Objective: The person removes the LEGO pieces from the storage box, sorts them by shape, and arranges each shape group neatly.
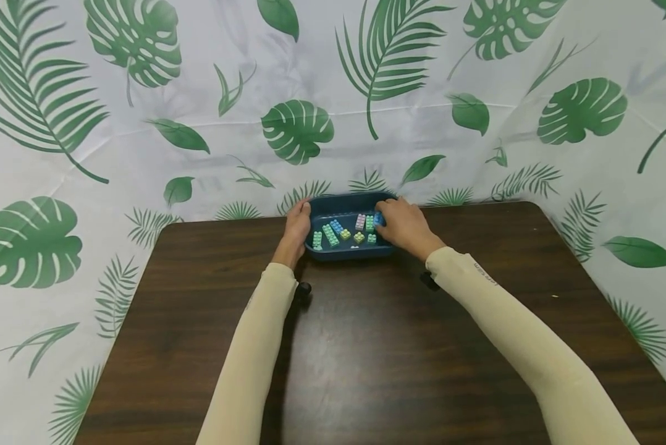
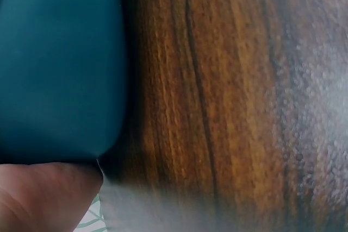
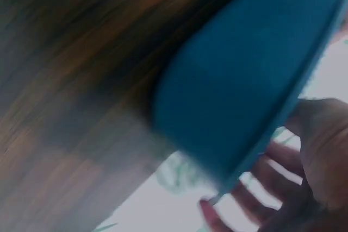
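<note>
"Left hand [image 1: 296, 230]?"
"Curled on the left end of one blue tray [image 1: 346, 254], far side of brown table [image 1: 366, 346]."
"Right hand [image 1: 406, 225], from here?"
"Fingers bent, pinching one blue brick [image 1: 379, 219] inside, right end; other bricks [image 1: 330, 235] leftward."

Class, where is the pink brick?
In the head view, the pink brick sits right of centre in the blue tray, just left of a green brick.

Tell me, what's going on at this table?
A person's left hand holds the left end of a blue tray near the far edge of the table. At the tray's other end, the right hand seems to pinch a blue brick. The other bricks, green, yellow, pink and blue, lie in the tray.
</note>
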{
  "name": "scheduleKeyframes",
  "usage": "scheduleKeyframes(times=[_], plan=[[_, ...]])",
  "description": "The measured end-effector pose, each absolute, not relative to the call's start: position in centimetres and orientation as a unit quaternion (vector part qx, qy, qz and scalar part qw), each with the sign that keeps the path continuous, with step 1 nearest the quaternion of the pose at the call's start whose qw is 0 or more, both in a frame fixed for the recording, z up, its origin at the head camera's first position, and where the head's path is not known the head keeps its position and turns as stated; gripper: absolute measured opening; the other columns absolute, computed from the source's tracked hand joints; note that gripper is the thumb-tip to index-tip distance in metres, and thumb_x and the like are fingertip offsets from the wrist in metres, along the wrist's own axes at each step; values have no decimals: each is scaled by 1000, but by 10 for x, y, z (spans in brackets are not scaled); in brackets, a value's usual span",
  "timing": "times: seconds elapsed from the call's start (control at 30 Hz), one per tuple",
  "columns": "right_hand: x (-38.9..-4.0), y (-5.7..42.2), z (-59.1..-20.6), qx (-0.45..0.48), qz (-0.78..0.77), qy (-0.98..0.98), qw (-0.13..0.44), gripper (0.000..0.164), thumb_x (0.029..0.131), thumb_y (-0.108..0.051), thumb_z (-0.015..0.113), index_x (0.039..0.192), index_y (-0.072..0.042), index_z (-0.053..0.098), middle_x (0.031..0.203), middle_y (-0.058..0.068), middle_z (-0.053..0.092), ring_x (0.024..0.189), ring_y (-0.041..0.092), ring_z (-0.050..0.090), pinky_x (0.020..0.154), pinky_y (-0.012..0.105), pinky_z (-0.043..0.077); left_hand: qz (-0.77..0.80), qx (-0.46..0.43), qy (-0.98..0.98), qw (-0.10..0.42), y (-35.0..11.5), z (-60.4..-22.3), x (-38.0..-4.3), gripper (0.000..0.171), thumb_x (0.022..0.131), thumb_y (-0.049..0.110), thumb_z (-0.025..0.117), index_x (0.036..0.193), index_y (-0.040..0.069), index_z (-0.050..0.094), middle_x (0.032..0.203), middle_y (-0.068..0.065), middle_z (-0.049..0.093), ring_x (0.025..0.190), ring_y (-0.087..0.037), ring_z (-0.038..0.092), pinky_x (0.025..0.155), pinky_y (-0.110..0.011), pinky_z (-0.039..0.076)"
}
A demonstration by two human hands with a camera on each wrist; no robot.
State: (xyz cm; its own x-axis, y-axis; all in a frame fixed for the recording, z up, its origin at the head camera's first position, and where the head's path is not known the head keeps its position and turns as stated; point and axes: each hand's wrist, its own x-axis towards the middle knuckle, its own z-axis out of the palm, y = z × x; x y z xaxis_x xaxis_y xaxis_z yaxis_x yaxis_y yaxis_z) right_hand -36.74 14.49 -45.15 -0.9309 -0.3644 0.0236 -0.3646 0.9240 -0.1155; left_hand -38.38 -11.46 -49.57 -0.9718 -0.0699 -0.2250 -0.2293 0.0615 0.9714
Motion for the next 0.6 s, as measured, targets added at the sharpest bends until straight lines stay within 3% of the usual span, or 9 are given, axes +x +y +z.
scheduleKeyframes(times=[0.17, 0.37, 0.6], plan=[[-343, 126, -437, 204, 69, -974, 67, 47, 98, -31, 78, 138, -10, 65, 132, 13, 71, 114, 36, 68, 89, 56, 60, 680, -109, 721, 74, -115, -495, -385, 48, 117, 38, 35, 163, 27, 41, 177, -1, 26, 165, -27, 21, 135, -49, 22], [-302, 105, -422, 272, 70, -953, 118, 45, 95, -35, 81, 131, -11, 68, 118, 10, 74, 97, 27, 72, 65, 40, 61, 678, -117, 722, 74, -114, -494, -386, 47, 117, 39, 35, 161, 27, 45, 175, -1, 30, 164, -25, 24, 135, -48, 22], [-266, 86, -428, 345, 56, -930, 114, 43, 92, -37, 84, 124, -13, 69, 111, 5, 70, 90, 22, 66, 66, 37, 59, 681, -110, 720, 66, -115, -496, -385, 46, 117, 38, 35, 160, 25, 46, 174, -3, 33, 163, -26, 27, 135, -47, 23]])
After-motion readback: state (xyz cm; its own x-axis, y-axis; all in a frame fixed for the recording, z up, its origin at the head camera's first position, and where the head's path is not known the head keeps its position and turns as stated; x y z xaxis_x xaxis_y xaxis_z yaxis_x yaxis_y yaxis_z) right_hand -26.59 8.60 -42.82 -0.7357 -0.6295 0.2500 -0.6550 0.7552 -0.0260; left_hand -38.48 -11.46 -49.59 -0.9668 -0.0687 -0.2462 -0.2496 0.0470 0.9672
